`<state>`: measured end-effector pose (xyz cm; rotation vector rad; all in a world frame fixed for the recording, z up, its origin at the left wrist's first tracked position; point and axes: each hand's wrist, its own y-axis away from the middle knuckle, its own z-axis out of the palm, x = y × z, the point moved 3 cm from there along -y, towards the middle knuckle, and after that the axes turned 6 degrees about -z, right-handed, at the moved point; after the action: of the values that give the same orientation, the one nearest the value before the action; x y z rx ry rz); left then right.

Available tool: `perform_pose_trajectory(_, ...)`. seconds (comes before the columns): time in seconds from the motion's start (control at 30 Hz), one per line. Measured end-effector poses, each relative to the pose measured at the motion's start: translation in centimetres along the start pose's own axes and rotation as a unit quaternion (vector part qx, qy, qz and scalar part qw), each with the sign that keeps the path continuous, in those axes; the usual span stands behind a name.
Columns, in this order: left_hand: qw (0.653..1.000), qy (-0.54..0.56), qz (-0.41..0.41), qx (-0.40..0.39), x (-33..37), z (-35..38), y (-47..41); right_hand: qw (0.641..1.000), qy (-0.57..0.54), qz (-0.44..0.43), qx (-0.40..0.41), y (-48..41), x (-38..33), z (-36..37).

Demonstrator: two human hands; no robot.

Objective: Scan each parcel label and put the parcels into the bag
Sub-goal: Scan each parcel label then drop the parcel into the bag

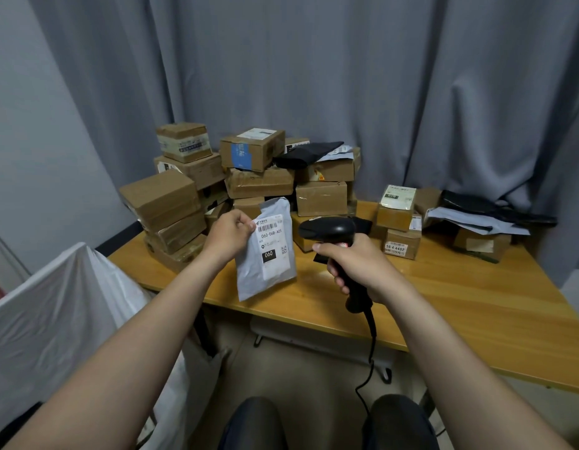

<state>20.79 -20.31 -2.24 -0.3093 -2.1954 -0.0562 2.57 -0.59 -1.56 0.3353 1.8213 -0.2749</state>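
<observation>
My left hand (229, 233) pinches the upper left corner of a grey mailer parcel (265, 254), holding it upright above the table's front edge with its white barcode label facing me. My right hand (356, 264) grips the handle of a black barcode scanner (330, 230), whose head points left at the label from just beside it. A cable hangs from the scanner's handle down past the table edge. The white bag (54, 303) stands open at the lower left, beside the table.
A pile of brown cardboard boxes (249, 177) fills the back left of the wooden table (444, 303). Smaller boxes (400, 222) and grey and black mailers (486, 216) lie at the back right. Grey curtains hang behind. My knees are below the table edge.
</observation>
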Motion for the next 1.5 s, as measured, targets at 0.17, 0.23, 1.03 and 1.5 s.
perform_pose_trajectory(0.17,1.000,0.026,-0.016,0.006,0.0,0.3,0.2,1.000,0.000,-0.003,-0.011,0.0,0.0,0.1)
perform_pose_trajectory(0.23,0.999,0.027,-0.015,0.009,0.0,0.2,0.3,1.000,-0.006,-0.004,-0.013,0.0,-0.1,0.1)
perform_pose_trajectory(1.03,0.992,-0.122,0.004,0.014,-0.2,-3.0,3.3,0.999,-0.002,-0.029,0.045,-0.9,0.3,3.1)
perform_pose_trajectory(1.5,0.969,-0.191,-0.102,0.118,-10.4,-14.9,11.8,0.998,0.022,-0.016,-0.055,0.2,-0.3,13.5)
